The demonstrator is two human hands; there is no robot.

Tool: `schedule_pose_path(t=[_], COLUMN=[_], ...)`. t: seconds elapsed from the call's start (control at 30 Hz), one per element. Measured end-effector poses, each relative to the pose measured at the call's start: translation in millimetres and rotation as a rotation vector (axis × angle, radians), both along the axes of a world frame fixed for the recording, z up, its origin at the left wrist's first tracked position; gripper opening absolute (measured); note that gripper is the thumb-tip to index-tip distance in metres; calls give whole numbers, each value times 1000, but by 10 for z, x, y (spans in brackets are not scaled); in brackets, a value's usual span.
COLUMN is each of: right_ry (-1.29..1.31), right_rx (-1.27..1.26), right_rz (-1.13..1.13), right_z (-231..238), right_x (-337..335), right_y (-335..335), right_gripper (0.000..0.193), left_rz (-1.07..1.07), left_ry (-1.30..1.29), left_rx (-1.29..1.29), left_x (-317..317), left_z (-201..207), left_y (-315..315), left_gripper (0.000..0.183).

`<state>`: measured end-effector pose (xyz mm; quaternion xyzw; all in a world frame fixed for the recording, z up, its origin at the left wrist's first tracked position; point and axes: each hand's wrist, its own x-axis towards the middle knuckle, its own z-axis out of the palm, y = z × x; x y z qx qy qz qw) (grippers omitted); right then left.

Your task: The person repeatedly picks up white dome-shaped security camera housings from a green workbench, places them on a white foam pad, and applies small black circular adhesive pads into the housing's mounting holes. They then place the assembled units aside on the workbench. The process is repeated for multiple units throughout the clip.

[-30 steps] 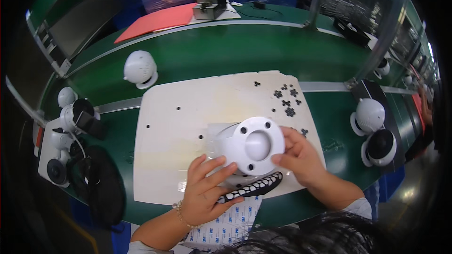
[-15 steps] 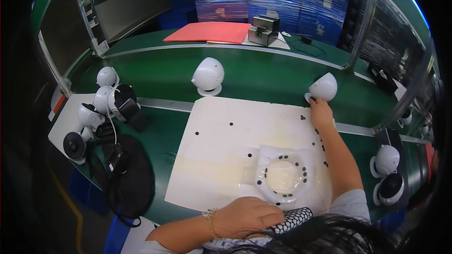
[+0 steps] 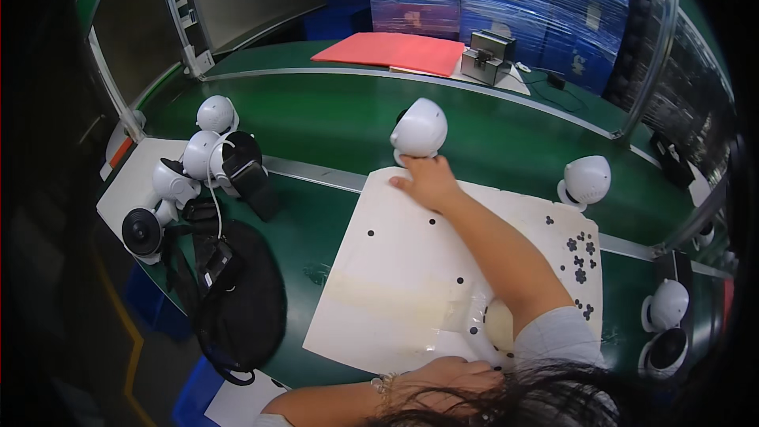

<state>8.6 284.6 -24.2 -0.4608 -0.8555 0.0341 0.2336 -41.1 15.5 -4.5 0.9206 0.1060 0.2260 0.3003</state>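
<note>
A white round-headed camera [image 3: 421, 128] stands on the green surface just past the far edge of a pale board. My right hand [image 3: 428, 180] reaches across the board, its fingertips closed at the camera's base and the thumb low on the left. The fingers cover much of that base. Close to my body, my left hand [image 3: 455, 378] rests curled at the board's near edge, partly behind dark hair; what lies in it is hidden. My right forearm covers part of a translucent, plastic-wrapped ring [image 3: 477, 312] on the pale board [image 3: 352, 292]. A second white camera [image 3: 587, 179] stands farther right.
Small black round pads [image 3: 580, 276] dot the board's right side. Several white cameras [image 3: 201, 154] crowd the left, above a black bag [image 3: 247, 300]. More cameras [image 3: 670, 304] stand at right. A red sheet [image 3: 391, 51] and a metal box [image 3: 488, 57] lie behind the rail.
My right hand has left the right-hand camera and moved left to the middle one. The right-hand camera has turned and sits slightly nearer. The view has shifted; my left hand's patterned item is now hidden.
</note>
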Motion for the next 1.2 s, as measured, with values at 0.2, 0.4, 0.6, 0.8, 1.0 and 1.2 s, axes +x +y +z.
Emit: schedule_pose_path(t=[0.2,0.4,0.6,0.8,1.0,1.2], right_ry=[232,977,1159,644,515,678], right_rx=[229,-382,-742,-223,14,-382], right_rz=[-49,-166,-97,-193,249,193], right_z=[178,918,822,514,723,786], right_x=[925,1607,1979,2180,2038,2062], right_y=[163,-1253,-2413,-2586,-2812,-2876], right_gripper=[30,23,21,41,52,45], left_rz=[-60,14,149,461,557,460], left_ry=[-29,-86,-366,-404,-403,-392], left_rx=[123,-9,-330,-582,-718,-254], left_x=[39,-85,-44,32,101,97], left_z=[177,289,469,392,370,244], left_y=[68,78,35,4,-55,37], left_gripper=[42,61,37,28,22,29])
